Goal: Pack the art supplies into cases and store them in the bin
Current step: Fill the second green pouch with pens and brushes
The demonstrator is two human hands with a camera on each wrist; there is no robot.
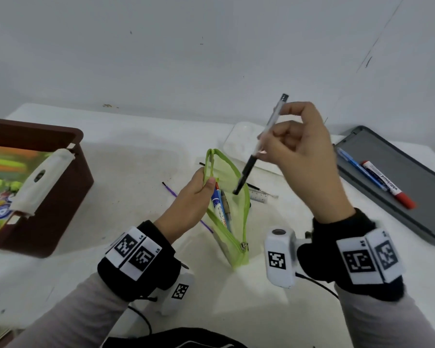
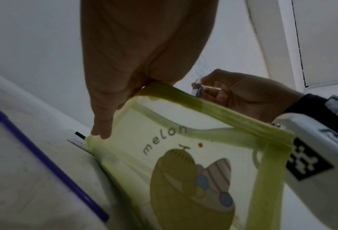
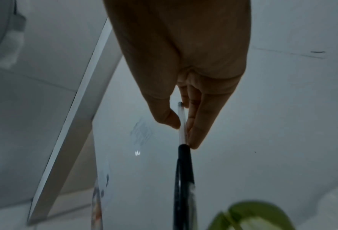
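A green mesh zip pouch (image 1: 232, 197) printed "melon" (image 2: 176, 149) stands unzipped on the white table, with a few pens (image 1: 220, 207) inside. My left hand (image 1: 189, 204) pinches its near rim and holds the mouth apart. My right hand (image 1: 304, 156) hovers above the pouch, pinching a clear pen with a black cap (image 1: 249, 169) (image 3: 182, 171). The pen slants down, its capped end just inside the pouch's mouth. In the right wrist view the pouch's rim (image 3: 262, 213) shows below the pen.
A brown bin (image 1: 48, 177) with colourful items sits at the left. A grey case (image 1: 397, 187) at the right holds a red-capped whiteboard marker (image 1: 387, 184) and a blue pen. A purple stick (image 1: 171, 190), a ruler (image 1: 261, 197) and a white palette (image 1: 244, 141) lie around the pouch.
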